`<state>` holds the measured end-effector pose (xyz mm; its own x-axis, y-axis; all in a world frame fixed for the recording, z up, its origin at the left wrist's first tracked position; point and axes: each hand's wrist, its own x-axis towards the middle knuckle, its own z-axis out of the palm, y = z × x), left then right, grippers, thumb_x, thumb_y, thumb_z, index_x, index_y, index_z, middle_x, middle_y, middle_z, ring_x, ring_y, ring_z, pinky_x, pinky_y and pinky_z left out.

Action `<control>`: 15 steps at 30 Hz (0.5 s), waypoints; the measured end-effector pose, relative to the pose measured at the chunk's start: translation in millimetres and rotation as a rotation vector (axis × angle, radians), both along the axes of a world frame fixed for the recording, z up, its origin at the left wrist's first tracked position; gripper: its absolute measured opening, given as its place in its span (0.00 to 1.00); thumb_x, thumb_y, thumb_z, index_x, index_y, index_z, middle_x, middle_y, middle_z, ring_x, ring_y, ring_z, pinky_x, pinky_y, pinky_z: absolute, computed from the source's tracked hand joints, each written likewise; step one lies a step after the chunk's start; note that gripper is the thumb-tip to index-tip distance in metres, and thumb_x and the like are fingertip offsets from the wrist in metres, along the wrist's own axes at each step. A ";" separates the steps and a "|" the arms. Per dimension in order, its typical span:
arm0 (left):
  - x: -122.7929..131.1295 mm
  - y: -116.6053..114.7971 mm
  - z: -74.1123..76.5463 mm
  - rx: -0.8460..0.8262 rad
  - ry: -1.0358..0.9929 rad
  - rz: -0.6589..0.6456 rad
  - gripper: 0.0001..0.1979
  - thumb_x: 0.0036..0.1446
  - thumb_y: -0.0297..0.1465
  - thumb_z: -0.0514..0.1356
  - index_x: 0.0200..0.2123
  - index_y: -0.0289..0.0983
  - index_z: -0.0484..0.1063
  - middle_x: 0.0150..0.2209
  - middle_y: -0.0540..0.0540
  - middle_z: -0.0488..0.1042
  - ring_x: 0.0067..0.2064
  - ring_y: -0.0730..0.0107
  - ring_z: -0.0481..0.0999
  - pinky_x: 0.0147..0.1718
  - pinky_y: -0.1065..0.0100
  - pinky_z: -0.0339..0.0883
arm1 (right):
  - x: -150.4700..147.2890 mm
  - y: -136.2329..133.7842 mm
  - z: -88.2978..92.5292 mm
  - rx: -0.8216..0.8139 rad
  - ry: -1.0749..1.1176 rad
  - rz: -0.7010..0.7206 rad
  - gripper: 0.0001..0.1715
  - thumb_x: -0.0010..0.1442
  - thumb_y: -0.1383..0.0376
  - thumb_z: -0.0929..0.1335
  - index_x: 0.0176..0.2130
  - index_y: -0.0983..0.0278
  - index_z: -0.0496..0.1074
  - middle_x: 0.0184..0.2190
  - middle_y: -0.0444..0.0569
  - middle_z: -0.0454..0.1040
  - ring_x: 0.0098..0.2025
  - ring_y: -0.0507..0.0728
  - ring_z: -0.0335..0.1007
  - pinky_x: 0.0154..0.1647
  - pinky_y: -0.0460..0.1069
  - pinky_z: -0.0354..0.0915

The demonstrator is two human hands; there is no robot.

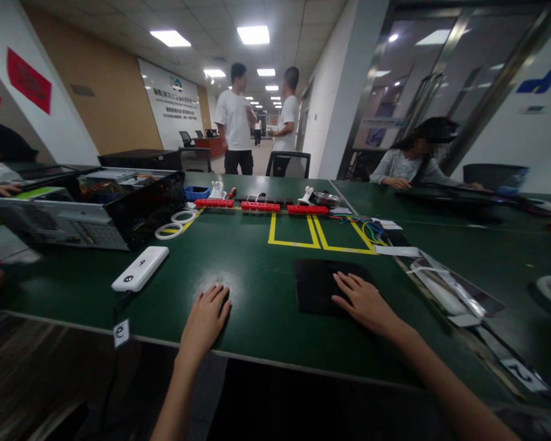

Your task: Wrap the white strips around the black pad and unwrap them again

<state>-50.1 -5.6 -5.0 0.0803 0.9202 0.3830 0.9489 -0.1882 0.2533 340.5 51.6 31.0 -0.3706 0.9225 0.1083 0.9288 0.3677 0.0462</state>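
Mat (314, 288) lies partly beneath the spread right hand (362, 301); the left hand (206, 313), loosely spread, rests on the table (250, 263).

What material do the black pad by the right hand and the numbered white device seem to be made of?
Black pad: perhaps rubber or cloth; it looks thin and matte, with no texture readable. White device: probably hard plastic with a satin finish; its body is smooth with rounded corners.

Left hand (205, 317) lies palm down, fingers extended; right hand (362, 302) lies palm down, angled inward; both forearms (178, 384) are bare.
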 end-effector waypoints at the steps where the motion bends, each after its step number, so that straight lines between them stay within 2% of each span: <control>1: -0.1 0.1 -0.1 -0.002 0.001 0.001 0.17 0.61 0.33 0.51 0.52 0.38 0.68 0.55 0.40 0.69 0.59 0.57 0.64 0.57 0.51 0.54 | -12.9 -3.4 1.0 -0.002 0.001 0.013 0.45 0.59 0.41 0.50 0.63 0.65 0.54 0.62 0.56 0.56 0.61 0.67 0.50 0.57 0.62 0.52; 4: -0.7 0.5 -1.1 -0.003 0.006 -0.001 0.18 0.61 0.33 0.51 0.53 0.38 0.68 0.56 0.40 0.69 0.59 0.58 0.64 0.57 0.51 0.54 | -48.5 -11.8 3.2 -0.011 0.008 0.039 0.49 0.57 0.37 0.50 0.64 0.65 0.51 0.62 0.58 0.55 0.61 0.70 0.49 0.56 0.65 0.51; 8: -0.8 0.2 -1.4 -0.007 0.006 -0.001 0.18 0.62 0.34 0.51 0.53 0.38 0.67 0.55 0.41 0.69 0.59 0.57 0.64 0.57 0.51 0.54 | -81.5 -17.0 7.5 -0.022 0.004 0.045 0.53 0.56 0.36 0.48 0.64 0.70 0.51 0.62 0.63 0.55 0.61 0.73 0.49 0.56 0.66 0.49; 15: -0.3 -0.2 -2.1 0.003 0.015 0.001 0.18 0.62 0.34 0.50 0.53 0.36 0.67 0.56 0.40 0.69 0.59 0.57 0.64 0.57 0.52 0.54 | -100.1 -17.3 13.4 -0.049 0.007 0.095 0.52 0.57 0.38 0.47 0.64 0.72 0.51 0.63 0.63 0.52 0.62 0.72 0.47 0.58 0.64 0.47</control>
